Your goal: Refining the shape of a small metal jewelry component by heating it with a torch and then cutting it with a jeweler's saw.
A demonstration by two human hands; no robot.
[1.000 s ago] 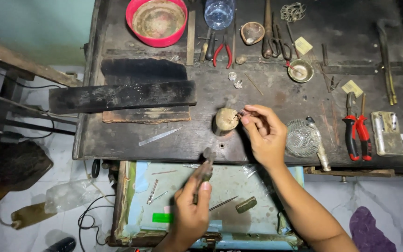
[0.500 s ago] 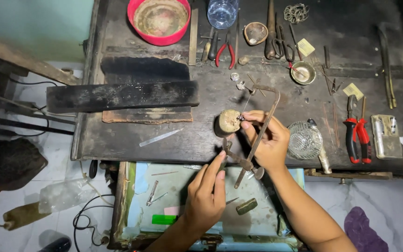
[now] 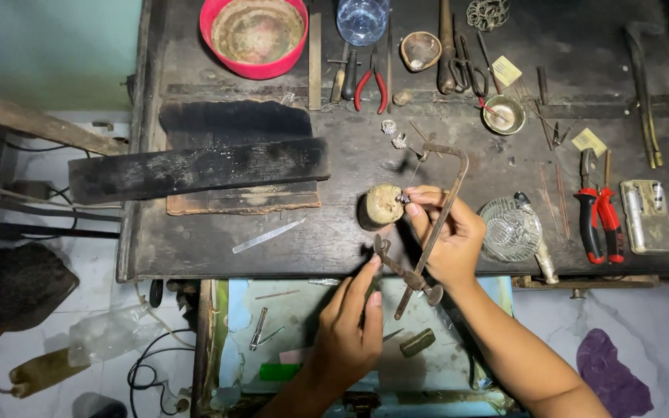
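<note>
The right hand (image 3: pixel 447 236) pinches a small metal piece (image 3: pixel 406 198) with thumb and fingertips against a round wooden peg (image 3: pixel 382 206) near the front edge of the counter (image 3: pixel 195 240). A saw frame (image 3: pixel 435 217) rests across the back of this hand, its top arm above the knuckles. The left hand (image 3: pixel 350 329) sits below the counter edge, over an open drawer (image 3: pixel 272 317), fingers closed round the saw's lower end near its clamp (image 3: pixel 385 251). Right of the hands lies a glass dish (image 3: pixel 510 229), then red pliers (image 3: pixel 598 217). At the back stand a red bowl (image 3: pixel 255 32) and a small brass cup (image 3: pixel 503 114). A dark block (image 3: pixel 199 166) lies to the left.
</note>
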